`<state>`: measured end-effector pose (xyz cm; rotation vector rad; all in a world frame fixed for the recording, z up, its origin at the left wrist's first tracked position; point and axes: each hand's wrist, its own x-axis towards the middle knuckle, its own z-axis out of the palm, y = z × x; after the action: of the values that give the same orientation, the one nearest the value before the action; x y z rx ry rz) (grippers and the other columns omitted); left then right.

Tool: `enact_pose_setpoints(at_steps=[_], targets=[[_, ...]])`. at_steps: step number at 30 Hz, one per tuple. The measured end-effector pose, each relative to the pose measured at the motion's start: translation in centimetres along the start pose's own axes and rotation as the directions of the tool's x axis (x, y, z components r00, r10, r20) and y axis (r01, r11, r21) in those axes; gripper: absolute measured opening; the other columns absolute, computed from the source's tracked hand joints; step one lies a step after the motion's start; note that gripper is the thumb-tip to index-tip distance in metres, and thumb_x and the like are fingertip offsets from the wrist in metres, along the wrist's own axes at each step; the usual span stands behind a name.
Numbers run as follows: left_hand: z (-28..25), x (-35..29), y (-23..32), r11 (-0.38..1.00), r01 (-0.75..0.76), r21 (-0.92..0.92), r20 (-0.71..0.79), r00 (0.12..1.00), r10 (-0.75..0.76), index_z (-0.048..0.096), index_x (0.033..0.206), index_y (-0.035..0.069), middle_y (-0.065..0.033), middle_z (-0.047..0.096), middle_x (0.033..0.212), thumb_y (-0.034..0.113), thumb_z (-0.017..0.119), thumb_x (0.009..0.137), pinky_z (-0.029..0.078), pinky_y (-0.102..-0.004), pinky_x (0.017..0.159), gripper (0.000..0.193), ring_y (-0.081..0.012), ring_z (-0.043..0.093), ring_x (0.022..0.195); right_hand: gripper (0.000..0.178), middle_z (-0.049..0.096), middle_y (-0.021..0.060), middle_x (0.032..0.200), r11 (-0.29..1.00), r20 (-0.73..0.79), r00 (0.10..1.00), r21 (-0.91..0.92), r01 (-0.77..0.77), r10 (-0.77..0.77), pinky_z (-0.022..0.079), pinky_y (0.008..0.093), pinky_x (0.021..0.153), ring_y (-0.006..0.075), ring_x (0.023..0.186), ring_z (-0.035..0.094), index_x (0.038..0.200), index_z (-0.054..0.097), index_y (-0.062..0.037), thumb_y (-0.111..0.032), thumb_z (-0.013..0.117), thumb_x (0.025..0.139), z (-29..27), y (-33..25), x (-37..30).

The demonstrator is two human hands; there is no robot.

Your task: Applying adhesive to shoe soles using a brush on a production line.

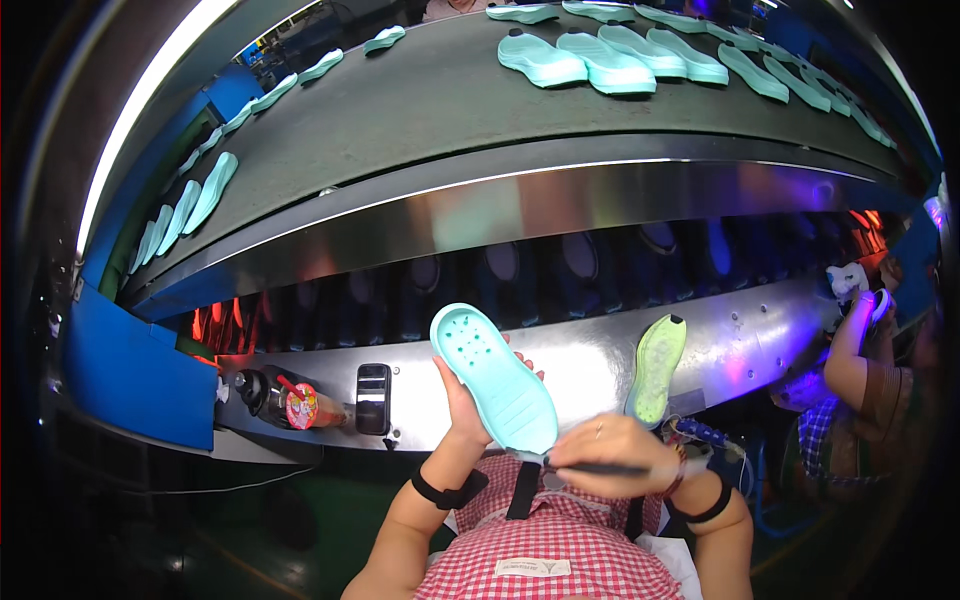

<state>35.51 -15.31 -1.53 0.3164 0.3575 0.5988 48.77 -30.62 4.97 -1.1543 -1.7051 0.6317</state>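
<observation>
A turquoise shoe sole (pixel 495 385) with small holes at its rounded far end is tilted upward in my left hand (pixel 465 405). The fingers of that hand wrap its side and underside. My right hand (pixel 620 455) closes around a slim dark-handled tool (pixel 605 468), blurred so that its exact kind does not show. The tool's front end is at the sole's near end, where a small dark spot shows; whether it touches cannot be made out. Right of the hands, a yellow-green sole (pixel 657 370) with a dark tip lies on the metal ledge (pixel 560 365).
Beyond the ledge runs a dark conveyor belt (pixel 400 130) with several turquoise soles (pixel 615 60) on it. A phone (pixel 373 398) and a drink bottle (pixel 265 392) are on the ledge's left. Another person's arm (pixel 850 345) reaches in at far right. Orange glow shows below the belt.
</observation>
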Motion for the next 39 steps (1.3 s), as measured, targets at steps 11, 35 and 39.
enact_pose_setpoints(at_steps=[11,35,39], targets=[[2.7,-0.3,0.4,0.991,-0.124,-0.053,0.162,0.978,0.131,0.046,0.116,0.005,-0.0122,0.056,0.095,0.074,0.026,0.073,0.035,-0.0480,0.091,0.084,-0.0277,0.052,0.089,0.021,0.063,0.0122,0.087,0.997,-0.298,0.953,0.071,-0.041,0.061,0.048,0.0313,0.075,0.0232,0.083,0.061,0.088,0.062,-0.0001,0.000,0.067,0.067,0.0,0.8,0.7],[6.2,-2.9,-1.3,0.979,-0.130,-0.156,0.249,0.954,0.166,0.023,0.133,0.004,-0.0187,0.038,0.128,0.048,0.021,0.087,0.028,-0.0517,0.098,0.064,-0.0393,0.040,0.114,0.015,0.058,0.0164,0.101,0.273,-0.199,0.810,0.961,0.049,0.552,0.043,0.0307,0.087,0.0190,0.093,0.056,0.095,0.056,0.0040,0.002,0.053,0.080,3.0,2.4,0.2],[4.6,-2.1,-0.7,0.989,-0.137,0.059,0.228,0.966,0.120,0.023,0.133,0.004,-0.0178,0.038,0.128,0.042,0.020,0.088,0.030,-0.0509,0.097,0.059,-0.0384,0.040,0.114,0.018,0.062,0.0073,0.092,0.666,-0.170,0.862,0.710,-0.230,0.478,0.044,0.0207,0.074,0.0085,0.083,0.055,0.096,0.061,0.0002,-0.002,0.059,0.078,2.3,0.9,-0.1]])
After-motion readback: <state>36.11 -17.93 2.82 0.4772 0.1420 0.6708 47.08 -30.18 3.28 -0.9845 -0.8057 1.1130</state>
